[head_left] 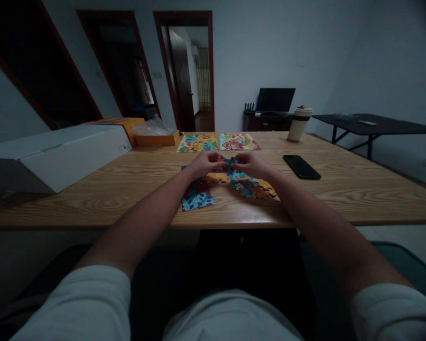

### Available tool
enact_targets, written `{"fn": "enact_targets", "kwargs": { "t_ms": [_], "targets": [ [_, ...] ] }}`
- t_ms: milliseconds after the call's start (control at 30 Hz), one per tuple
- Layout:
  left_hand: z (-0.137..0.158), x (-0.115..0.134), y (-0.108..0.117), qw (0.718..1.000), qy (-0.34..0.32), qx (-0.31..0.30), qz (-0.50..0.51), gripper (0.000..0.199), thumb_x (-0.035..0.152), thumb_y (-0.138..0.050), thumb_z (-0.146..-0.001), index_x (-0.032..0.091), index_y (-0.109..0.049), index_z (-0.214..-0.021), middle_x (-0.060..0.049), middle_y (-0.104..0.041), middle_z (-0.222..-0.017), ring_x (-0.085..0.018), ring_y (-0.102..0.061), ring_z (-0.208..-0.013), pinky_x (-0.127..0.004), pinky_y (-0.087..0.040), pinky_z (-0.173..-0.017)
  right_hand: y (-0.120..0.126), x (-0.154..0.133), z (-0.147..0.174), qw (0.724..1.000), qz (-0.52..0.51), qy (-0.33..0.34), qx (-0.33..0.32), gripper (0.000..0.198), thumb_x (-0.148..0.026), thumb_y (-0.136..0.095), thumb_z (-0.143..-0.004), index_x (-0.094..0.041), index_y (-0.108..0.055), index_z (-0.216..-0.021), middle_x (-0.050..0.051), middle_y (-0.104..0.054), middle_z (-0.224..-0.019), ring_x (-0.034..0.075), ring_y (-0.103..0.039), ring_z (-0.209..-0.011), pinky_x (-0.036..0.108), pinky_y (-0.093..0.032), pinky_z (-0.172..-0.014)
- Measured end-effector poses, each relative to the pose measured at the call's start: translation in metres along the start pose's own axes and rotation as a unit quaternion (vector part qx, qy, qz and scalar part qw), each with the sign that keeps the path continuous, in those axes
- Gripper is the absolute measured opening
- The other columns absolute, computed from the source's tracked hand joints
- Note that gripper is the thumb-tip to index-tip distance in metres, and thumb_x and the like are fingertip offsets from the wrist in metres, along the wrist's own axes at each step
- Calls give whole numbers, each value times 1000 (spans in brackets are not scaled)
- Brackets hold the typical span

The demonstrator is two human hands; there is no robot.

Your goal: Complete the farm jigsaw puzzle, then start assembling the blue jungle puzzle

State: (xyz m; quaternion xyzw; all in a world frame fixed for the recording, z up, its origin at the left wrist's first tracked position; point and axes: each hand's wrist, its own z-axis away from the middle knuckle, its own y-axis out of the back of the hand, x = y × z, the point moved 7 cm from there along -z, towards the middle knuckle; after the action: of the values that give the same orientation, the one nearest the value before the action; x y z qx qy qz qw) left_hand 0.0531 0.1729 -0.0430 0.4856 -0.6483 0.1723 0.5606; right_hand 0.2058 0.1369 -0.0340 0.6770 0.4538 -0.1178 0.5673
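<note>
Both hands meet above the middle of the table, over a partly joined jigsaw puzzle. My left hand (208, 163) pinches a dark teal and orange puzzle piece (229, 163) from one side. From the other side, my right hand (250, 164) grips at dark teal puzzle pieces, its fingers closed. Whether the two hands share one piece or hold separate ones, I cannot tell. Below them lies the joined puzzle section (198, 200), blue and purple with leaf shapes. Loose puzzle pieces (253, 188) in orange and blue lie heaped beside it, by my right forearm.
Two colourful picture sheets (198, 142) (238, 141) lie farther back. A white box (64, 151) and an orange open box (158, 139) with clear plastic stand left. To the right are a black phone (301, 166) and a lidded cup (299, 124). The wooden table's (138, 218) front edge is near my body.
</note>
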Motion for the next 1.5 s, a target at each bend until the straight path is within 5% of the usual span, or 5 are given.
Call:
{"fn": "enact_targets", "kwargs": {
  "t_ms": [533, 700, 833, 1100, 1500],
  "targets": [
    [9, 17, -37, 997, 11, -77, -26, 20, 24, -70, -84, 12, -61, -97, -7, -72, -81, -14, -68, -72, -29, -53, -70, 27, 10, 7, 996, 55, -64, -28, 10, -27, -61, -80, -18, -62, -77, 0, -56, -65, 12, -46, -58, 25, -33, -53],
    [6, 29, -45, 964, -15, -103, -246, 35, 34, -66, -87, 17, -66, -117, -11, -71, -111, -21, -66, -98, -34, -49, -88, 25, 42, 17, 965, 80, -160, -190, 19, -39, -69, -77, -22, -72, -83, 0, -61, -66, 13, -51, -58, 25, -35, -53],
    [7, 12, -7, 914, 33, -127, -383, 51, 49, -69, -79, 21, -67, -122, -8, -67, -124, -25, -61, -111, -32, -43, -94, 31, 57, 16, 951, 164, -201, -169, 17, -36, -76, -72, -21, -74, -81, 3, -66, -68, 16, -56, -62, 27, -38, -57],
    [17, -5, 6, 899, 75, -200, -383, 55, 38, -76, -71, 27, -66, -124, -3, -73, -104, -22, -64, -88, -30, -45, -76, 23, 31, 10, 977, 159, -106, -98, 22, -36, -67, -82, -19, -72, -96, 6, -71, -86, 17, -60, -69, 28, -43, -62],
    [6, 17, -10, 966, -38, -71, -247, 26, 28, -61, -86, 13, -69, -105, -3, -66, -75, -12, -56, -65, -24, -41, -58, -1, -7, 5, 997, 6, 44, -61, 33, -40, -63, -83, -17, -70, -106, 6, -69, -87, 15, -57, -70, 26, -45, -61]
  ]
}}
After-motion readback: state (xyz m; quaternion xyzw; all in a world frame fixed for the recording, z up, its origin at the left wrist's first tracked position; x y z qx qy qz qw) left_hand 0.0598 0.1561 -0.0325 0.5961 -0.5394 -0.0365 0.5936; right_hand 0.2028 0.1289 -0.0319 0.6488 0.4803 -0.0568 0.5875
